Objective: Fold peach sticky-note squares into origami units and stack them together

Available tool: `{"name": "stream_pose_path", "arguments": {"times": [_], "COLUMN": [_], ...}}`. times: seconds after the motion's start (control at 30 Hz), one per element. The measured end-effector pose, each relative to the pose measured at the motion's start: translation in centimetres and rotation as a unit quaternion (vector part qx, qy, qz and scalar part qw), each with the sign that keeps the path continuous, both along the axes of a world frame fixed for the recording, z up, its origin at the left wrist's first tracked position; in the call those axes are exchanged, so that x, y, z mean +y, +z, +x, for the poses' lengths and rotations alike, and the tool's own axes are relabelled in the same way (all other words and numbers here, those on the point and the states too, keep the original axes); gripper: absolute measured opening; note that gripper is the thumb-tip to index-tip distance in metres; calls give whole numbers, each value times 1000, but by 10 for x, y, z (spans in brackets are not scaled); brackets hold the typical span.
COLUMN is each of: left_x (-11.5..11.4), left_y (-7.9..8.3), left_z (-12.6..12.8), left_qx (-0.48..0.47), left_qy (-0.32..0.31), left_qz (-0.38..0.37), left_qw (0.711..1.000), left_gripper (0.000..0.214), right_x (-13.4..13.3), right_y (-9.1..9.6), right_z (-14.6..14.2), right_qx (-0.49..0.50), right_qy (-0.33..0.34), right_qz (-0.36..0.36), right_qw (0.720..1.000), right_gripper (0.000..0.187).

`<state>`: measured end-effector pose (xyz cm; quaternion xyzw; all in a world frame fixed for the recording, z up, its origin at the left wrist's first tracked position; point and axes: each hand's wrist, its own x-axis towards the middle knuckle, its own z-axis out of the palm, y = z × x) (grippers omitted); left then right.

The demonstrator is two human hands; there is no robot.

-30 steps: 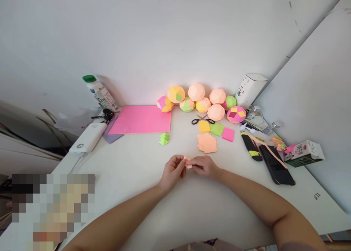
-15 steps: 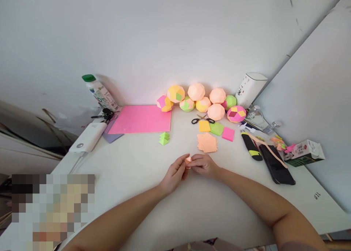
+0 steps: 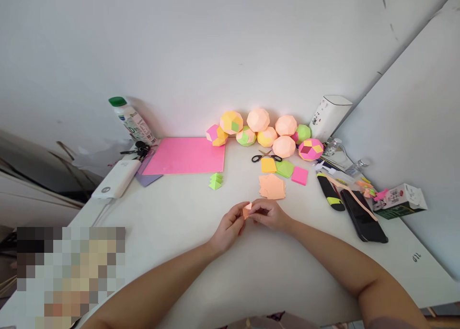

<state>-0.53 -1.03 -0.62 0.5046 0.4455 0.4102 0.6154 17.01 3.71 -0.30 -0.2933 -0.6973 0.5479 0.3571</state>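
A small folded piece of peach paper (image 3: 246,211) is pinched between my two hands above the white table. My left hand (image 3: 230,226) grips it from the left, fingers closed around its edge. On the other side, my right hand (image 3: 270,215) holds it with thumb and fingertips; its far face is hidden. Just beyond my hands lies a stack of peach paper pieces (image 3: 272,187). Yellow (image 3: 268,165), green (image 3: 284,169) and pink (image 3: 299,175) paper stacks sit behind it. Several folded green paper units (image 3: 216,181) stand to the left.
Several faceted paper balls (image 3: 258,120) line the wall. Black-handled scissors (image 3: 266,157) lie in front of them. A pink board (image 3: 185,155), a bottle (image 3: 131,120) and a white power bank (image 3: 115,179) are left; a box cutter (image 3: 329,192), phone (image 3: 362,216) and carton (image 3: 400,200) are right.
My right hand's fingers have shifted on the peach paper, uncovering more of it. The paper has turned a little. Both hands stay in about the same place.
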Motion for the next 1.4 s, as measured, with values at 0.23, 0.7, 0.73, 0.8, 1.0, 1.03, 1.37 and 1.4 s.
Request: {"name": "stream_pose_path", "arguments": {"times": [0.23, 0.7, 0.73, 0.8, 1.0, 1.03, 1.37, 1.4], "left_x": [-1, -2, -2, -2, -1, -1, -2, -2], "left_y": [9, 6, 5, 2, -5, -5, 4, 3], "left_z": [2, 3, 4, 4, 3, 3, 2, 2], "left_qx": [14, 38, 44, 60, 80, 77, 65, 71], "left_qy": [-17, 13, 12, 5, -16, -19, -12, -12], "left_qz": [12, 54, 66, 92, 129, 128, 88, 87], "left_qw": [1000, 998, 997, 994, 988, 989, 994, 994], "left_gripper": [42, 40, 39, 38, 32, 32, 32, 32], "right_x": [1, 2, 2, 3, 4, 3, 3, 2], "right_y": [-3, 0, 0, -1, -3, -3, -4, -4], "right_z": [1, -2, -2, -1, 0, 0, 0, 0], "right_qx": [3, -80, -100, -120, -132, -137, -125, -130], "right_qy": [-25, 6, 6, 9, 18, 17, 31, 32], "right_qz": [-111, -43, -23, 0, 12, 16, 28, 38], "right_qw": [993, 996, 995, 993, 991, 990, 991, 990], "right_gripper": [23, 15, 12, 8, 1, 2, 8, 5]}}
